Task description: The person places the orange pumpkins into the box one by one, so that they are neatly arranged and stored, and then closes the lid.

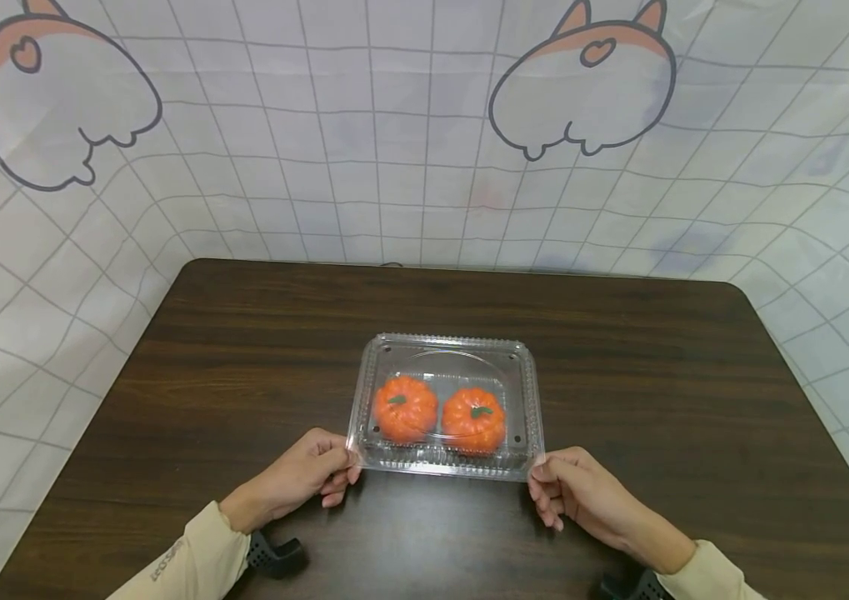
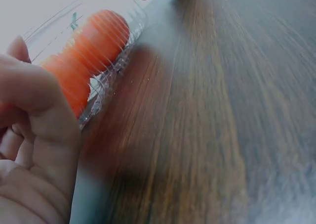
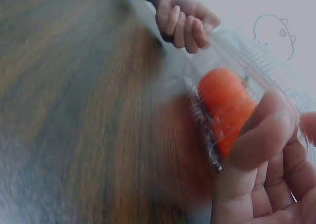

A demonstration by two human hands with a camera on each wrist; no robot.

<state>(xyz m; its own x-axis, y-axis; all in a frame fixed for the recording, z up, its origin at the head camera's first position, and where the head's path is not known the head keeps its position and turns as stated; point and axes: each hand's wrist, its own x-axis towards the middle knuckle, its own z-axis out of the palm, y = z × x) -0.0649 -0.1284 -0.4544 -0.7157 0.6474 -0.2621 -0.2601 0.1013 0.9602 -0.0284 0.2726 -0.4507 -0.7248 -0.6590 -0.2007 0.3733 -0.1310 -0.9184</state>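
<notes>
A clear plastic clamshell box (image 1: 448, 354) with a ribbed rim is in front of me in the head view. Inside it two small orange pumpkins with green stems sit side by side, the left pumpkin (image 1: 405, 408) and the right pumpkin (image 1: 473, 421). My left hand (image 1: 307, 473) pinches the near left corner of the rim between thumb and curled fingers. At the near right corner my right hand (image 1: 581, 492) grips the rim the same way. Both wrist views show the pumpkins through the clear wall, close over the wood.
The dark brown wooden table (image 1: 259, 350) has rounded far corners. Behind it and at both sides hangs a white gridded curtain (image 1: 424, 150) with cartoon drawings. A black band (image 1: 274, 557) is worn at the left wrist, another at the right.
</notes>
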